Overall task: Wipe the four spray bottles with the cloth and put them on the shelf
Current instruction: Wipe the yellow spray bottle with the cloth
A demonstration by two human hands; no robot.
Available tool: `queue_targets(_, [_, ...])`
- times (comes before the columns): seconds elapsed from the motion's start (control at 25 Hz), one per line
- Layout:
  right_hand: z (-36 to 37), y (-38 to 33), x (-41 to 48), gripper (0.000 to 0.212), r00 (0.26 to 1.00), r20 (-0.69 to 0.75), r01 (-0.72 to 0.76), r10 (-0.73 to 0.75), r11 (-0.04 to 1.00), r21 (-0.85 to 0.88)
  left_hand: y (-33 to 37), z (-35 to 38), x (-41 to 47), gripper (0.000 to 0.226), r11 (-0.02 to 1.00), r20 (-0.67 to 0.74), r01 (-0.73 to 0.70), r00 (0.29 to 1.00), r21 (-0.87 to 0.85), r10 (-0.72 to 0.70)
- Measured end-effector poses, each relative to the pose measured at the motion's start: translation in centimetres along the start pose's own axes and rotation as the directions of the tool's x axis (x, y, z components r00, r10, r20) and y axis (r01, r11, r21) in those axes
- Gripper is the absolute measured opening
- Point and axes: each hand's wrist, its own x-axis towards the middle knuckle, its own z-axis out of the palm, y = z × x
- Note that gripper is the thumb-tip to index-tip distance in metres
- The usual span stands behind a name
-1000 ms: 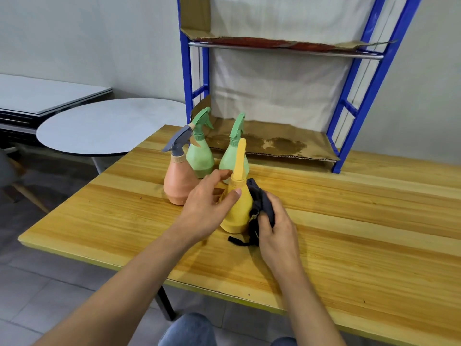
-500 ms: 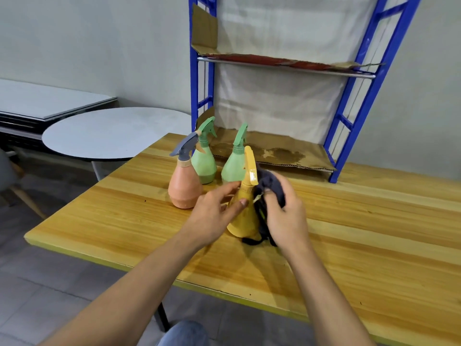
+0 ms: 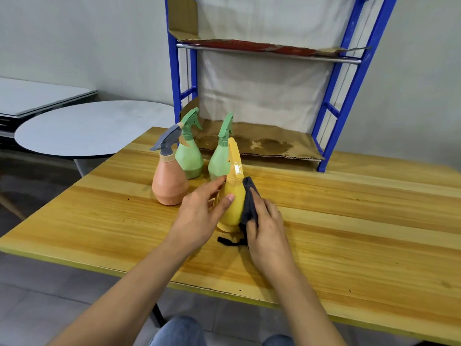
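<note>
A: Desk (image 3: 349, 221) first, from the head view: pale wooden planks with a yellow front edge, a grey tiled floor under it, plain grey walls behind

B: And around it?

A: A round grey table (image 3: 87, 126) stands off to the left. At the far edge of the desk a blue metal shelf (image 3: 331, 116) rises; its lower board is lined with stained brown cardboard (image 3: 262, 143), and white cloth hangs behind it

B: Where are the bottles?

A: All four stand on the desk, none on the shelf. The yellow spray bottle (image 3: 232, 203) is nearest. The left hand (image 3: 199, 216) curls around its left side, thumb on the front, fingers half closed. The right hand (image 3: 267, 226) presses a dark cloth (image 3: 249, 203) against its right side, fingers wrapped around the cloth; a corner trails on the wood. Behind stand the orange spray bottle (image 3: 169, 181) with a grey trigger and two green spray bottles (image 3: 189, 158), close together

B: Any writing?

A: No readable label; only a clear tag on the yellow trigger
</note>
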Motion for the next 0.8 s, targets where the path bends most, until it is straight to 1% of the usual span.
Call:
queue_targets(0.08, [-0.1, -0.8, 0.2, 0.061, 0.999, -0.041, -0.033, 0.033, 0.999, 0.005, 0.2, -0.1, 0.1, 0.062, 1.000, 0.010, 0.007, 1.000, 0.011, -0.007])
queue_targets(0.16, [-0.7, -1.7, 0.6, 0.057, 0.993, -0.099, -0.060, 0.067, 0.995, 0.075, 0.3, -0.5, 0.2, 0.063, 0.999, 0.030, 0.003, 1.000, 0.032, -0.004])
queue_targets(0.28, [-2.4, -3.6, 1.7, 0.051, 0.971, -0.238, 0.012, 0.037, 0.980, 0.200, 0.4, -0.7, 0.2, 0.060, 0.999, 0.060, -0.018, 0.998, 0.030, 0.016])
queue_targets(0.32, [-2.6, -4.3, 2.4, 0.049, 0.970, -0.242, 0.035, 0.020, 0.975, 0.217, 0.3, -0.7, 0.2, 0.055, 0.999, 0.062, -0.025, 0.998, 0.033, 0.023])
queue_targets(0.36, [-2.3, -4.9, 3.0, 0.049, 0.976, -0.217, 0.042, 0.009, 0.973, 0.228, 0.2, -0.6, 0.3, 0.050, 0.999, 0.058, -0.034, 0.998, 0.036, 0.032])
queue_targets(0.48, [-0.6, -4.6, 2.7, 0.052, 0.995, -0.096, 0.008, 0.019, 0.960, 0.279, 0.1, -0.6, 0.3, 0.050, 0.999, 0.052, -0.037, 0.998, 0.022, 0.036])
queue_targets(0.56, [0.5, -2.7, 1.8, 0.054, 0.996, -0.088, 0.001, 0.020, 0.974, 0.226, -0.2, -0.5, 0.3, 0.048, 0.999, 0.051, -0.045, 0.998, 0.023, 0.043])
queue_targets(0.68, [0.2, -0.9, 0.6, 0.055, 0.996, -0.074, -0.044, 0.052, 0.993, 0.106, -0.3, -0.3, 0.1, 0.063, 1.000, 0.044, -0.006, 0.999, -0.007, 0.006])
queue_targets(0.76, [-0.5, -1.1, 1.2, 0.054, 0.996, -0.066, -0.051, 0.057, 0.995, 0.090, -0.1, -0.2, 0.1, 0.065, 1.000, 0.035, -0.004, 0.999, -0.015, 0.004])
queue_targets(0.8, [-0.8, -1.6, 1.6, 0.053, 0.995, -0.091, -0.034, 0.044, 0.994, 0.102, -0.2, -0.2, 0.2, 0.063, 1.000, 0.040, -0.007, 0.999, -0.017, 0.007])
